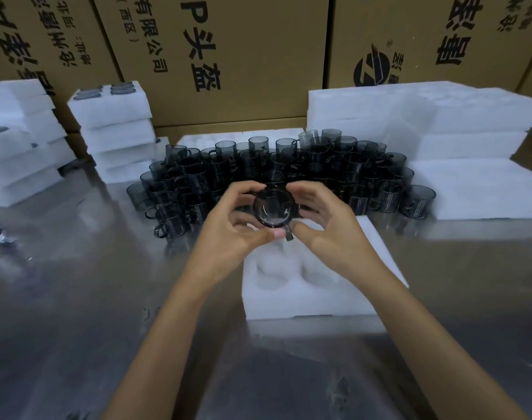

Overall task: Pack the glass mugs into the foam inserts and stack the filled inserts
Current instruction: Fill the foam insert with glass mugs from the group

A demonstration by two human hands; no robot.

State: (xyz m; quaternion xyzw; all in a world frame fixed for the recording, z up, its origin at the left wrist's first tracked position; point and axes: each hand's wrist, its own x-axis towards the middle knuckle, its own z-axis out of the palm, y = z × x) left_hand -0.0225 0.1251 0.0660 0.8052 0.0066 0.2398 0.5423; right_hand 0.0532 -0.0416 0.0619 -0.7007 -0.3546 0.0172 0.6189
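plenty is left to do here: a big crowd of dark glass mugs (282, 174) stands unpacked at the back of the table (77, 298), and the foam insert (310, 286) lying right in front of the person shows two bare pockets on its near side (the far ones are hidden behind the hands, so i can't say if they hold anything). some work looks done, though: off to the left a stack of inserts (113, 128) has dark mug rims showing in its top layer, and more white foam blocks (425, 116) are piled on the right, filled or not i cannot tell.

both hands are raised over the far half of that insert, holding one mug (273, 209) between them, mouth turned toward the person. the left hand (234, 231) curls round its left side, thumb below; the right hand (325, 225) wraps the right side, thumb by the handle at the bottom.
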